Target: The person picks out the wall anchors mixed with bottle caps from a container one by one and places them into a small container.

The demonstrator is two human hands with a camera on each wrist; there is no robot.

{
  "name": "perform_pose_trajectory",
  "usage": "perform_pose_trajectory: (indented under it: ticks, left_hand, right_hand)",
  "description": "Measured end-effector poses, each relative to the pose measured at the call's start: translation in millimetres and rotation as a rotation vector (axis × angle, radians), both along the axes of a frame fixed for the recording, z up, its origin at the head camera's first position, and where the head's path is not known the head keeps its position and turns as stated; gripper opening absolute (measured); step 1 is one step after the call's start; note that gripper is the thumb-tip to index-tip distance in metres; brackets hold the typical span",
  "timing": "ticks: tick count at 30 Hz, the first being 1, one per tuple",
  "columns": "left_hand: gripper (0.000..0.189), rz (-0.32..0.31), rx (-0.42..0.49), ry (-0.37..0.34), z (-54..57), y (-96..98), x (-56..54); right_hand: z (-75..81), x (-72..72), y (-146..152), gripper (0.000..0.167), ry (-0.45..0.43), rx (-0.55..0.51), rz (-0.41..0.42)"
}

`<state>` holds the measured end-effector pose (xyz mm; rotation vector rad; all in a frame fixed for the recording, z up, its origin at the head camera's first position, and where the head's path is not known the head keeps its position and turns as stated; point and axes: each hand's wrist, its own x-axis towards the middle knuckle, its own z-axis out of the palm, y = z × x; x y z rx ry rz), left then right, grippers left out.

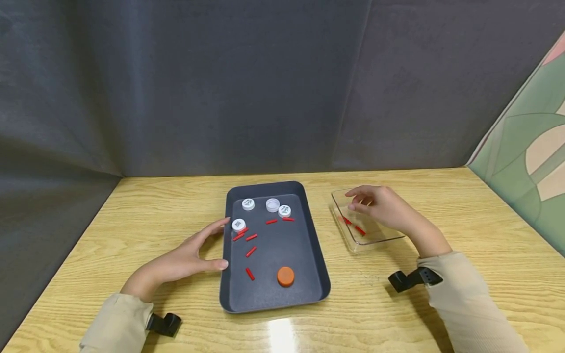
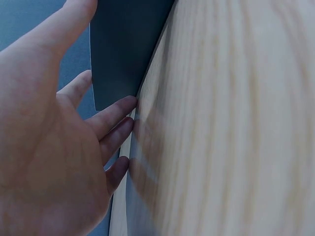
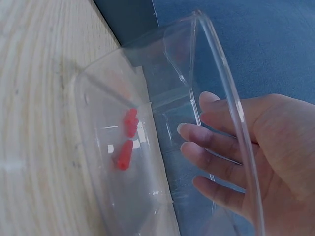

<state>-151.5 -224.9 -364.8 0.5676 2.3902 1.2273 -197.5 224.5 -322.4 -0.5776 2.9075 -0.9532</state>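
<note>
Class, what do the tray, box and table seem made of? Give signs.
Tray: matte, perhaps coated metal or plastic; only soft sheen shows.
Box: clear, glossy, likely plastic, possibly glass; see-through walls with highlights.
Table: wood or laminate, slightly glossy; grain and a bright reflection show.

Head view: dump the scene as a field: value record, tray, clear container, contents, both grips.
tray: dark, on the wooden table
white caps: four, in the tray's far half; one hollow side up
orange cap: one, near end of tray
red sticks: seven visible in the tray
clear container: right of the tray; more red sticks inside
left grip: spread, at the tray's left rim
right grip: loosely bent over the container; nothing visible held
</note>
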Motion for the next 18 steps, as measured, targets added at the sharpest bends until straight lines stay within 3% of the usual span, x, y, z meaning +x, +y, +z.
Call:
perform_pose_trajectory:
  ticks: [18]
  left_hand:
    - [0.089,0.008,-0.004,-0.007,1.8,1.5,0.7]
  right_hand:
    - [15.5,9.6,-15.7,0.022,0.138,-0.028,0.013]
